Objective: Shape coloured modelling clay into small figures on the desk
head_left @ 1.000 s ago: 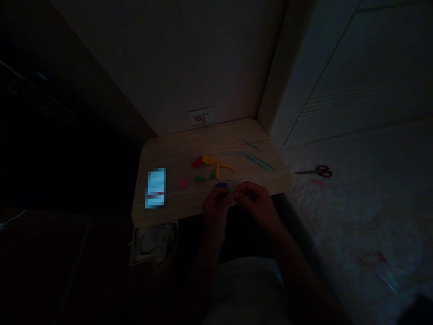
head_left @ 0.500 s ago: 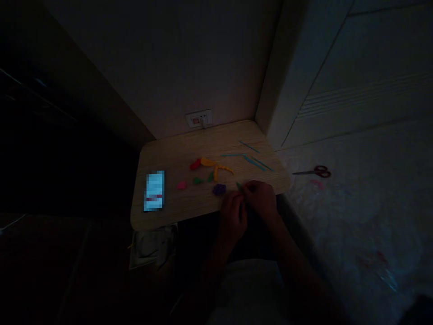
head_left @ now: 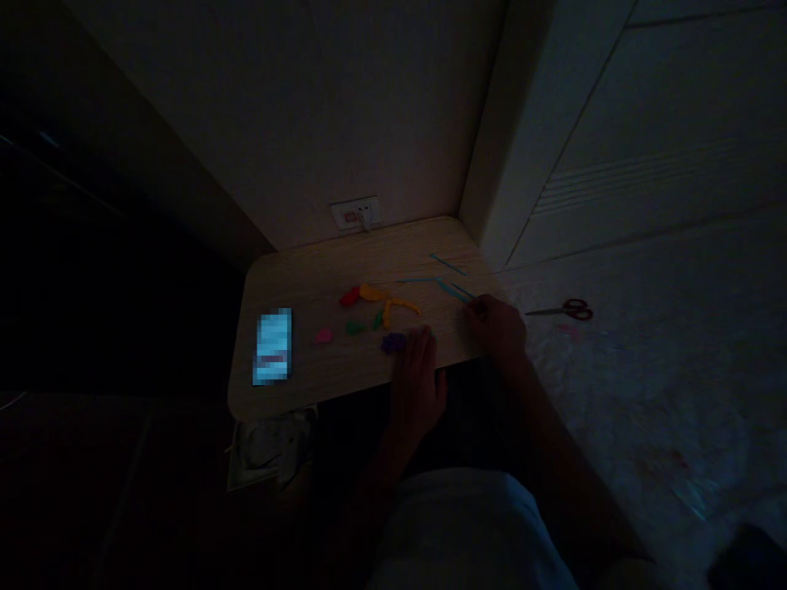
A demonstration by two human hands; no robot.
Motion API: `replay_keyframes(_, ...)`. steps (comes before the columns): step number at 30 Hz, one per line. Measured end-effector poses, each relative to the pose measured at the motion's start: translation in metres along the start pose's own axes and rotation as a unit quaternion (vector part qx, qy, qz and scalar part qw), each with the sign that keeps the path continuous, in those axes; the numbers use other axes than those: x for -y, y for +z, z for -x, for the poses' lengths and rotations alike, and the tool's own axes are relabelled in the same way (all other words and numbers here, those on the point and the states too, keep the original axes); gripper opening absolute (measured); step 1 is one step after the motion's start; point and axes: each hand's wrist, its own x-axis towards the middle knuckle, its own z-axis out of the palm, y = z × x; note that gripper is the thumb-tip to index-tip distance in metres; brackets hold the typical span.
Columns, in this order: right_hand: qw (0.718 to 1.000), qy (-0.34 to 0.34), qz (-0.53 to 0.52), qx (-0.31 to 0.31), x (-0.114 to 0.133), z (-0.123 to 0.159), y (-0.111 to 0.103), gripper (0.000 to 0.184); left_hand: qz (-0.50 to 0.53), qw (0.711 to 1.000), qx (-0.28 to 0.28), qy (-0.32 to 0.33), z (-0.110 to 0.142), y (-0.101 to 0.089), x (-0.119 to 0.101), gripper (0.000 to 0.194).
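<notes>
The room is very dim. On a small wooden table [head_left: 307, 283] lie several bits of coloured clay: red [head_left: 350, 297], yellow [head_left: 393, 306], pink [head_left: 323, 335], green [head_left: 355, 328] and purple [head_left: 393, 342]. My left hand [head_left: 418, 373] rests at the table's front edge, right of the purple piece; its fingers look curled, but what they hold I cannot make out. My right hand [head_left: 497, 326] reaches to the table's right side, its fingertips at the near end of a thin teal stick [head_left: 462, 292]. Other teal sticks [head_left: 448, 264] lie behind.
A lit phone [head_left: 272, 347] lies on the table's left part. A wall socket [head_left: 355, 214] sits behind the table. Red-handled scissors [head_left: 562, 310] lie on the pale surface to the right. A crumpled bag [head_left: 270, 447] sits on the floor below the table's front.
My hands were together at the table's front, working a small green piece. They have parted: the right hand moved right and forward to the teal sticks, while the left stayed near the purple clay.
</notes>
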Motion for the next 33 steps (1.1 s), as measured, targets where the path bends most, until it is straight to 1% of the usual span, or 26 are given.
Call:
replay_keyframes(3, 0.999, -0.023, 0.020, -0.010, -0.003, -0.007, 0.002, 0.029, -0.035, 0.999, 0.032, 0.013, 0.000, -0.001, 0.000, 0.073)
replay_keyframes(6, 0.998, -0.049, 0.037, -0.012, -0.007, -0.009, 0.007, 0.028, -0.056, 0.997, 0.049, 0.018, 0.002, -0.001, 0.001, 0.074)
replay_keyframes(10, 0.998, -0.047, 0.051, -0.001, -0.011, -0.011, 0.010, 0.023, -0.059, 0.997, 0.055, 0.017, 0.003, -0.001, 0.001, 0.073)
replay_keyframes(16, 0.996, -0.071, 0.041, -0.016, -0.005, -0.017, 0.010, 0.026, -0.053, 0.997, 0.056, 0.011, 0.001, -0.003, -0.001, 0.074)
replay_keyframes(21, 0.994, -0.073, 0.085, 0.011, 0.004, -0.025, 0.011, 0.026, -0.043, 0.998, 0.041, -0.002, 0.001, -0.003, -0.001, 0.068)
replay_keyframes(24, 0.986, -0.072, 0.140, 0.048, 0.010, -0.033, 0.010, 0.028, -0.036, 0.999, 0.025, -0.001, 0.004, -0.001, -0.001, 0.069)
replay_keyframes(28, 0.968, -0.111, 0.209, 0.083, 0.015, -0.039, 0.010, 0.032, -0.033, 0.999, 0.020, -0.003, 0.009, 0.000, 0.001, 0.072)
replay_keyframes(33, 0.963, -0.143, 0.211, 0.093, 0.017, -0.035, 0.012, 0.030, -0.035, 0.999, 0.018, -0.004, 0.012, 0.000, 0.002, 0.075)
